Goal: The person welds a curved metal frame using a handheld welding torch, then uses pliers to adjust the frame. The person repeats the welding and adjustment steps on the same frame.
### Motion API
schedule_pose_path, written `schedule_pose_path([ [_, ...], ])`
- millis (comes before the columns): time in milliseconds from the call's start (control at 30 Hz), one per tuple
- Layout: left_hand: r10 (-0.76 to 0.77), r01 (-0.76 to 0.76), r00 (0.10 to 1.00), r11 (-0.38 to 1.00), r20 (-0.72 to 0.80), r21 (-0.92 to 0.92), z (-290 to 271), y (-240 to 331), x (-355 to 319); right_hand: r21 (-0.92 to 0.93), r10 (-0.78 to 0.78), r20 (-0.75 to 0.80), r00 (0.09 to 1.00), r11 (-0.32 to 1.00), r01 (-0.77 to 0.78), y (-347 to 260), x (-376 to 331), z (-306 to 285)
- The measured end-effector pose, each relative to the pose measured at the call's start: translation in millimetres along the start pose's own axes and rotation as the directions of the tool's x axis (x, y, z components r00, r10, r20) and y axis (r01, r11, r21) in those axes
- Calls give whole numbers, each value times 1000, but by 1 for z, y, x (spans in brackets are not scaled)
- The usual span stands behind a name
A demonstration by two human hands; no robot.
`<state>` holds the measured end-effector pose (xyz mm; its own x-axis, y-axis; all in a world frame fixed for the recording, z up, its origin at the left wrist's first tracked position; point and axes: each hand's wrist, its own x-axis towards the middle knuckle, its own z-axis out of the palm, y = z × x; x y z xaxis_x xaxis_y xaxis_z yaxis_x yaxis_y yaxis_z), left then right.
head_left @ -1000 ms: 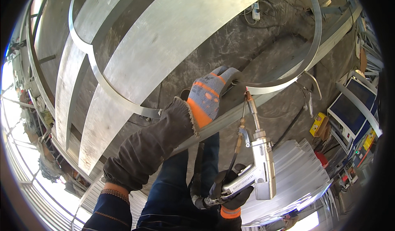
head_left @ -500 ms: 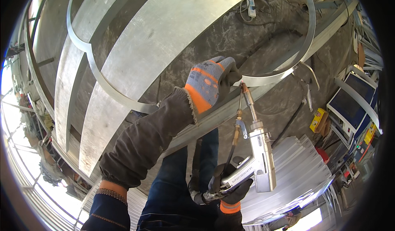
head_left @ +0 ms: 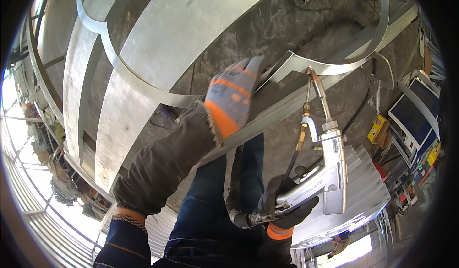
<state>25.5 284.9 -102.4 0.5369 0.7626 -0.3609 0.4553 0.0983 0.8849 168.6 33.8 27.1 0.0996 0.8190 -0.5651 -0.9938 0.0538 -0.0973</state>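
One silver torch (head_left: 334, 159), right hand (head_left: 299, 214) with grip around it, left hand (head_left: 232, 95), palm hidden, grip unclear

**Dressed in grey, orange and blue**

The left glove (head_left: 233, 92) is grey with orange bands and blotches, dark print and an orange cuff (head_left: 223, 120). A dark oversleeve (head_left: 160, 165), frayed at the hand end, gathers toward the elbow. A navy sleeve (head_left: 123, 241) has a patterned band (head_left: 130, 221) and orange-brown stitching. The right glove (head_left: 297, 214) looks mostly dark, its wristband (head_left: 279, 231) orange. The trousers (head_left: 205, 187) are blue.
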Motion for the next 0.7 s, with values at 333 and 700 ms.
schedule_pose_path([
  [333, 130, -133, 991, 987, 37, 86, -18, 30, -17, -36, 10, 138, 990, 999, -5, 13, 16, 9],
  [700, 127, -125, 992, 985, -12, 123, -14, 26, -17, -305, 56, -36, 998, 950, -64, 12, 14, 27],
])
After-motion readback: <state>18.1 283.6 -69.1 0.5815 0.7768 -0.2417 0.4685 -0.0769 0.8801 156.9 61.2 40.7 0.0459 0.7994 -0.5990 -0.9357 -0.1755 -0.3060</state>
